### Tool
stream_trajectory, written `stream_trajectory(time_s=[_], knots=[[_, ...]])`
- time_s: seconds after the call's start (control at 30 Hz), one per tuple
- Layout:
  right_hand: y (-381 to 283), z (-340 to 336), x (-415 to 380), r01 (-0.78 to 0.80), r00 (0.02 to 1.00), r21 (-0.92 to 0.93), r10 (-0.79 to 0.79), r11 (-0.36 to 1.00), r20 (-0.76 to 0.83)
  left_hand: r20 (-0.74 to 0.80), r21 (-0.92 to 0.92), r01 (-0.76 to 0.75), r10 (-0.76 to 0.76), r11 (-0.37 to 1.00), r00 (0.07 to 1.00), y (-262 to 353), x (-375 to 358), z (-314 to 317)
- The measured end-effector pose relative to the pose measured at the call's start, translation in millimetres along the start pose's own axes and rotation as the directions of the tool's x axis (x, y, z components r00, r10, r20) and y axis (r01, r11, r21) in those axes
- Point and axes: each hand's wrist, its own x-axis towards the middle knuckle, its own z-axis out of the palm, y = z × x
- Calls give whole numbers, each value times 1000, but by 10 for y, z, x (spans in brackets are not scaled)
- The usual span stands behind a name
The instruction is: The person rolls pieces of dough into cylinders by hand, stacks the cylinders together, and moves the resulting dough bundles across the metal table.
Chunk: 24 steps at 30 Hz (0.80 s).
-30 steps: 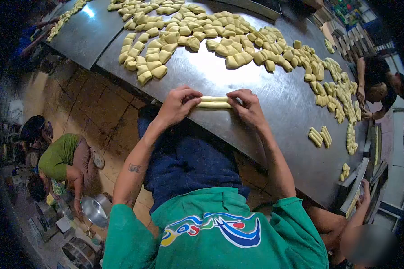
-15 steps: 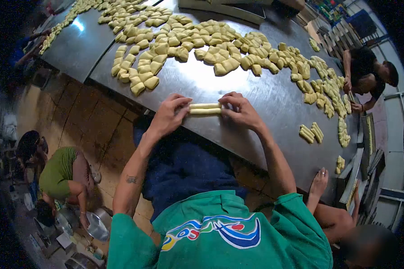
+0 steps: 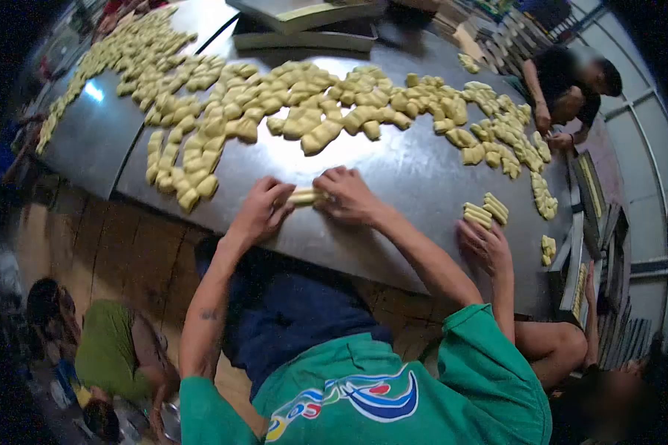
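A pair of pale yellow dough rolls (image 3: 302, 197) lies side by side on the metal table, close to its front edge. My left hand (image 3: 262, 209) grips their left end with curled fingers. At the other end my right hand (image 3: 346, 196) is closed over the rolls and hides much of them, so only a short middle stretch shows. Beyond my hands lies a broad spread of small dough pieces (image 3: 304, 96), many of them joined in rows.
To the right, a co-worker's hand (image 3: 484, 243) touches a group of dough rolls (image 3: 477, 215). Another person (image 3: 571, 96) works at the table's far right. Metal trays (image 3: 304, 37) stand at the back. A person in green (image 3: 115, 348) bends over at lower left.
My right hand has moved nearer my left and now covers more of the rolls. A co-worker's hand has reached the roll group at right. The whole view has shifted.
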Motion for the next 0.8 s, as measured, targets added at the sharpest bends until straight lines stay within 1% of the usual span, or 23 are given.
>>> stream_trajectory(time_s=[0.03, 0.07, 0.1, 0.13, 0.17, 0.2, 0.23, 0.27, 0.3, 0.33, 0.37, 0.4, 0.43, 0.5, 0.53, 0.57, 0.6, 0.63, 0.67, 0.7, 0.73, 0.77, 0.8], knots=[[55, -41, -4, -5, 999, 57, 2, 998, 54, -5, -42, 29, -29, 999, 1000, 51, 32, -21], [113, -85, -45, -21, 1000, 220, 23, 975, -7, -2, -155, 77, -78, 985, 997, 107, -31, -86], [223, -115, -74, -30, 999, 217, 34, 976, -16, 13, -190, 145, -146, 971, 989, 133, -138, -162], [388, -138, -96, -149, 971, 288, 195, 946, -138, -47, -280, 176, -196, 944, 979, 71, -323, -127], [566, -155, -95, -250, 903, 373, 354, 894, -242, -102, -367, 202, -255, 908, 962, 10, -438, -94], [790, -193, -24, -393, 821, 310, 482, 866, -306, -92, -359, 210, -258, 909, 962, -2, -446, -114], [1048, -232, 78, -531, 718, 254, 588, 809, -373, -101, -385, 225, -283, 895, 954, -5, -463, -132], [1286, -253, 157, -578, 668, 315, 658, 753, -348, -113, -412, 240, -311, 879, 944, 7, -491, -141], [1375, -309, 252, -618, 616, 370, 719, 694, -320, -115, -405, 247, -317, 880, 941, 30, -479, -131], [1398, -331, 327, -610, 620, 377, 716, 697, -320, -87, -446, 333, -411, 831, 908, 61, -405, -104], [1406, -352, 393, -638, 595, 377, 740, 672, -314, -55, -483, 413, -498, 772, 866, 100, -329, -76], [1487, -303, 414, -666, 568, 375, 764, 645, -306, -69, -451, 397, -475, 799, 877, 184, -267, -64], [1287, -566, 431, -755, 564, 352, 822, 553, -82, -75, -448, 399, -479, 800, 875, 264, -244, -56], [898, -682, 421, -690, 678, 67, 676, 721, -288, -100, -357, 317, -374, 879, 922, 390, -214, -65], [632, -735, 369, -561, 761, 152, 579, 814, -293, -80, -365, 305, -356, 880, 931, 428, -213, -74], [350, -786, 302, -415, 830, 237, 472, 879, -298, -99, -369, 323, -383, 871, 919, 506, -172, -74], [87, -873, 253, -273, 906, 400, 374, 875, -200, -31, -587, 384, -494, 712, 869, 597, -97, -68], [-105, -899, 197, -145, 960, 563, 254, 814, -120, 59, -762, 408, -575, 502, 816, 654, -55, -50], [-185, -819, 147, -107, 977, 656, 203, 747, -71, 43, -765, 410, -595, 498, 803, 677, -35, -27], [-257, -748, 110, -76, 989, 739, 147, 670, -31, 177, -867, 403, -573, 295, 800, 696, -10, -13], [-354, -699, 69, -121, 986, 771, 165, 626, 21, 298, -919, 388, -515, 74, 804, 718, -10, -3], [-378, -645, 26, -110, 991, 784, 124, 611, 42, 283, -925, 374, -526, 73, 802, 735, -33, 18], [-498, -598, -2, -186, 960, 889, 270, 419, 73, 232, -930, 346, -534, 123, 813, 739, -63, 50]])
